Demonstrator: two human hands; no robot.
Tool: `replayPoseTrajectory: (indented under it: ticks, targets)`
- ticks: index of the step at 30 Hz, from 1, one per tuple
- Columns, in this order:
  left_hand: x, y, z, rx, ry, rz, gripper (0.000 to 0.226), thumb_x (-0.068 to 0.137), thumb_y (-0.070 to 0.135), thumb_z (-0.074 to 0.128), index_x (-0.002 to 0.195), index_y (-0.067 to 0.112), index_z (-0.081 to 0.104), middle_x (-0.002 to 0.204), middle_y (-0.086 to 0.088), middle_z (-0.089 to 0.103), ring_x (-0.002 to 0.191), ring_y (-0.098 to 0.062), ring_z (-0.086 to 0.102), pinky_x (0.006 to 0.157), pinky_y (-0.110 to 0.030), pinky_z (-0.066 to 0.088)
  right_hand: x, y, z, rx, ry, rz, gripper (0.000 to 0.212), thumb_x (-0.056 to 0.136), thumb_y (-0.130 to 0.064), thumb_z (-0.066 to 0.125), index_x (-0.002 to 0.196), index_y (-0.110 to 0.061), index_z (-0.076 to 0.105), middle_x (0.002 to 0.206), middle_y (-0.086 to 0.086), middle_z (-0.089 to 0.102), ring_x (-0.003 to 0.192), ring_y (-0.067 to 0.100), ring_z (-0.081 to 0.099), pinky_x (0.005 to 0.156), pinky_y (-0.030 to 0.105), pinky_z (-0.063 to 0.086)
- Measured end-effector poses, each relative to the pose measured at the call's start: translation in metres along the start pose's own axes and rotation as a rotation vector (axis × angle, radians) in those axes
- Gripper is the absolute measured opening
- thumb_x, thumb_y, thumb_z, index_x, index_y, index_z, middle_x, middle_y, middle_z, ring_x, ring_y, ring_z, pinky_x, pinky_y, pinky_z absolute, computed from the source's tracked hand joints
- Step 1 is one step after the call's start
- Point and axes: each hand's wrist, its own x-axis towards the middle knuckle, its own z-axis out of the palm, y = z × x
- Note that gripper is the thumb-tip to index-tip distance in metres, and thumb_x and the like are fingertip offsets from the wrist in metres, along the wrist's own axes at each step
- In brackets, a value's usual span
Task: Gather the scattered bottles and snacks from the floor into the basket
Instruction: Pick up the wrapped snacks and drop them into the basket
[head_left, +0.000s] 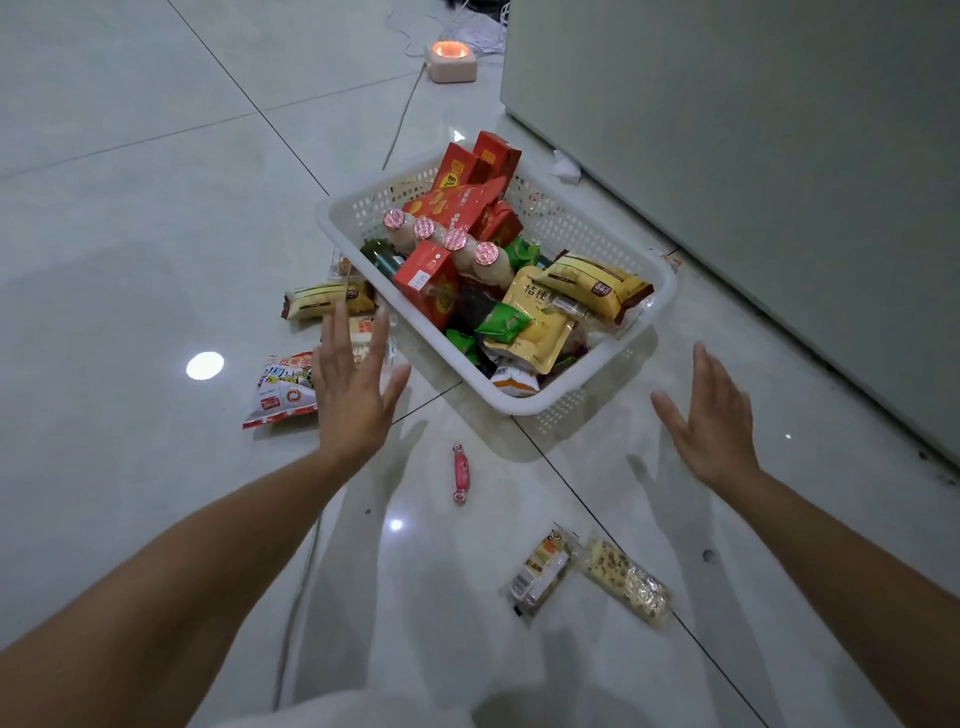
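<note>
1. A white basket (519, 408) was seen on the tiled floor (130, 234), its far-right edge near a grey cabinet (753, 156). Open floor was left off its left edge and before its near corner.
2. The basket was packed with red boxes (457, 171), four foil-capped bottles (454, 240), and yellow packets (597, 283) and green ones.
3. The left hand (350, 384) was held flat with fingers straight and spread, nothing grasped, just beside the basket's left edge.
4. A red-and-white snack packet (283, 389) was partly hidden behind that hand. A yellow-brown packet (324, 301) lay just past its fingertips. Contact could not be told.
5. The right hand (714, 421) was released too, fingers straight, nothing held, off the basket's near-right edge and apart from it.
6. A pink candy (460, 473) was found on the floor between the two hands, before the basket's near corner, touched by neither.
7. Two wrapped bars (540, 574) were laid side by side between the forearms, well apart from both hands.
8. A pink box with a glowing top (451, 61) was noted far off, a cable (400, 124) trailing from it.
</note>
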Motion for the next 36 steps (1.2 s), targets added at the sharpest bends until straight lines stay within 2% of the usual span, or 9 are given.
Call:
replayPoseTrajectory:
  ticks: [3, 9, 12, 15, 20, 23, 26, 31, 36]
  targets:
    - [-0.047, 0.005, 0.021, -0.008, -0.119, 0.055, 0.069, 0.09, 0.067, 0.013, 0.15, 0.039, -0.007, 0.158, -0.001, -0.022, 0.145, -0.02, -0.021, 0.117, -0.048, -0.005, -0.045, 0.018, 0.028, -0.018, -0.126, 0.001, 0.085, 0.086, -0.068, 0.028, 0.151, -0.02, 0.003, 0.159, 0.007, 0.01, 0.146, 0.021, 0.01, 0.119, 0.048, 0.005]
    - [-0.11, 0.062, 0.05, -0.007, -0.433, 0.49, 0.08, 0.084, 0.078, 0.015, 0.147, 0.039, -0.016, 0.157, -0.008, -0.02, 0.146, -0.029, -0.014, 0.117, -0.043, -0.015, -0.121, 0.035, 0.067, -0.117, -0.364, -0.062, 0.114, 0.062, -0.09, 0.009, 0.151, -0.018, -0.002, 0.159, 0.001, 0.005, 0.146, 0.015, 0.004, 0.118, 0.038, -0.006]
    - [-0.13, 0.096, 0.057, -0.002, -0.592, 0.556, 0.094, 0.078, 0.082, 0.026, 0.146, 0.035, -0.02, 0.152, -0.008, -0.032, 0.141, -0.027, -0.031, 0.111, -0.045, -0.023, -0.139, 0.037, 0.078, -0.188, -0.423, -0.11, 0.13, 0.047, -0.096, -0.007, 0.15, -0.018, -0.01, 0.159, -0.001, -0.003, 0.146, 0.013, -0.003, 0.116, 0.035, -0.012]
    - [-0.141, 0.112, 0.062, 0.037, -0.678, 0.541, 0.106, 0.079, 0.073, 0.045, 0.147, 0.027, -0.023, 0.15, -0.007, -0.037, 0.137, -0.026, -0.037, 0.111, -0.046, -0.019, -0.144, 0.038, 0.087, -0.176, -0.412, -0.112, 0.13, 0.049, -0.098, 0.011, 0.15, -0.019, -0.01, 0.159, -0.001, -0.003, 0.146, 0.014, -0.004, 0.115, 0.034, -0.012]
    - [-0.132, 0.106, 0.066, 0.103, -0.672, 0.487, 0.104, 0.083, 0.059, 0.053, 0.15, 0.021, -0.018, 0.153, -0.007, -0.032, 0.14, -0.027, -0.032, 0.114, -0.046, -0.016, -0.147, 0.038, 0.086, -0.211, -0.365, -0.073, 0.111, 0.06, -0.08, 0.031, 0.15, -0.016, 0.016, 0.149, 0.006, 0.027, 0.139, 0.025, 0.024, 0.115, 0.038, 0.015]
    - [-0.123, 0.098, 0.062, 0.129, -0.627, 0.442, 0.09, 0.086, 0.052, 0.05, 0.152, 0.016, 0.0, 0.159, -0.009, -0.013, 0.146, -0.029, -0.014, 0.118, -0.047, -0.01, -0.145, 0.039, 0.087, -0.204, -0.329, -0.062, 0.084, 0.061, -0.065, 0.065, 0.125, -0.012, 0.052, 0.117, 0.007, 0.053, 0.107, 0.029, 0.053, 0.084, 0.04, 0.044]
    - [-0.117, 0.091, 0.057, 0.171, -0.529, 0.47, 0.062, 0.084, 0.047, 0.05, 0.134, 0.012, 0.037, 0.15, -0.012, 0.021, 0.137, -0.031, 0.019, 0.116, -0.043, 0.006, -0.144, 0.036, 0.087, -0.232, -0.283, -0.081, 0.052, 0.061, -0.044, 0.082, 0.096, -0.014, 0.058, 0.091, 0.004, 0.054, 0.082, 0.026, 0.057, 0.063, 0.03, 0.041]
    - [-0.106, 0.078, 0.051, 0.203, -0.474, 0.57, 0.044, 0.073, 0.045, 0.065, 0.1, 0.011, 0.059, 0.111, -0.006, 0.054, 0.103, -0.027, 0.053, 0.093, -0.036, 0.042, -0.133, 0.03, 0.083, -0.21, -0.299, -0.009, 0.044, 0.088, -0.045, 0.057, 0.115, -0.011, 0.049, 0.113, 0.006, 0.047, 0.107, 0.022, 0.044, 0.077, 0.029, 0.036]
    - [-0.07, 0.062, 0.017, 0.13, -0.325, 0.978, 0.036, 0.079, 0.042, 0.061, 0.101, 0.014, 0.061, 0.101, -0.003, 0.059, 0.09, -0.02, 0.052, 0.081, -0.032, 0.05, -0.095, 0.03, 0.049, -0.178, -0.101, 0.002, 0.04, 0.078, -0.025, 0.075, 0.102, 0.002, 0.058, 0.097, 0.018, 0.054, 0.093, 0.036, 0.052, 0.073, 0.041, 0.045]
